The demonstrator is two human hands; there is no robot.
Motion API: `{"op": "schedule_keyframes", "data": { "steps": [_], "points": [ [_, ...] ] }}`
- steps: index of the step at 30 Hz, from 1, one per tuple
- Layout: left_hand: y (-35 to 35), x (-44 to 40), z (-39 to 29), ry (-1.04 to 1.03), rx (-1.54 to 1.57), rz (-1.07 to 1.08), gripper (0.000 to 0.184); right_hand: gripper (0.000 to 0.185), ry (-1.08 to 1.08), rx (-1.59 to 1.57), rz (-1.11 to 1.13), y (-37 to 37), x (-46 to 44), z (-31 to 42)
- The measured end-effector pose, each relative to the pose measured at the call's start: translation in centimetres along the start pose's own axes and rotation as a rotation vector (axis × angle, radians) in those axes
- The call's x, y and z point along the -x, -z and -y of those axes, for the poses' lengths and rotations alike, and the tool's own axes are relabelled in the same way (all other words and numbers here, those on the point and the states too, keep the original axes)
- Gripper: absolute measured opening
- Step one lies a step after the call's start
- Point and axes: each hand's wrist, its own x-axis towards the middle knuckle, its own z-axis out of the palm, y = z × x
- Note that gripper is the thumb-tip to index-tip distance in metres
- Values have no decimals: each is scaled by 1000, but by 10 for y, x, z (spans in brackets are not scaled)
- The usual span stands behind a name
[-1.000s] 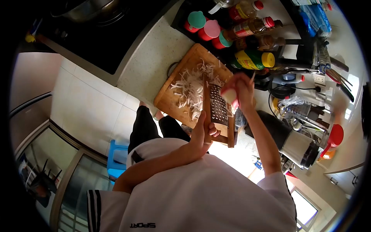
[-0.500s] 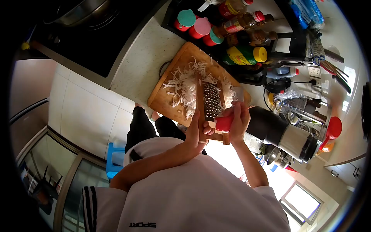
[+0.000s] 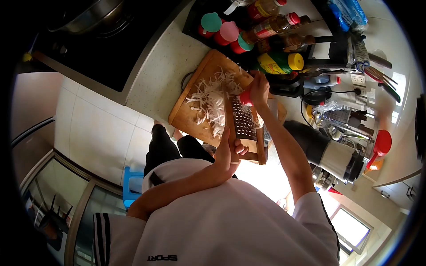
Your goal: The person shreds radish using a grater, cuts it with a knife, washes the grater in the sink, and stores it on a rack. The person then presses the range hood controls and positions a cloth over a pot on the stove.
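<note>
One wood-framed grater [image 3: 244,123], mid-frame, slants steeply, long axis upper left to lower right. The left hand [image 3: 225,153] curls fingers around its lower end; the right hand [image 3: 260,91] grips a red vegetable [image 3: 246,97] at its upper half. Shreds [image 3: 210,101] litter the cutting board [image 3: 185,106]; lidded jars [image 3: 220,39], upper centre, hide their contents.

Red vegetable [image 3: 246,97], white shreds [image 3: 211,102]

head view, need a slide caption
Left hand gripping a wooden-framed grater, right hand holding a red piece near its far end, white shreds on the wooden cutting board.
</note>
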Motion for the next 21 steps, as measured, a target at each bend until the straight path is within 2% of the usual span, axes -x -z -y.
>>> {"op": "schedule_keyframes", "data": {
  "steps": [1, 3, 5, 7, 9, 12, 13, 14, 15, 17, 20, 21],
  "points": [
    [1, 0, 0, 3, -6, -2, 53, 23, 4, 37, -37, -2, -4, -6],
    [4, 1, -4, 13, -19, 11, 53, 27, -60, -191, 3, 3, -5, -19],
    [5, 1, -6, 19, -18, 22, 52, 32, -207, -404, 51, 22, 12, 21],
    [7, -1, -5, 24, 2, 33, 51, 35, -276, -337, 82, 50, 46, 69],
    [-4, 4, -4, -5, 50, -12, 50, 38, -225, -196, 175, 66, 78, 93],
    [1, 2, -1, -6, 59, -18, 48, 39, -75, 17, -83, 37, 83, 50],
    [6, 3, 0, 2, 53, -16, 48, 36, -240, 5, -133, 17, 63, 37],
    [1, 3, -2, 0, 71, -27, 48, 34, -325, -213, -124, -5, 37, 37],
    [-7, 6, -4, -2, 82, -42, 48, 33, -44, 6, -216, -28, 13, 11],
    [-10, 9, -4, 13, 76, -23, 49, 32, 203, 65, -216, -55, -24, -13],
    [-12, 10, -11, 34, 64, -101, 50, 32, 65, -95, -4, -36, -25, 28],
    [-12, 10, -12, 43, 69, -91, 49, 33, -111, -231, 67, -21, -15, 39]
  ]
}}
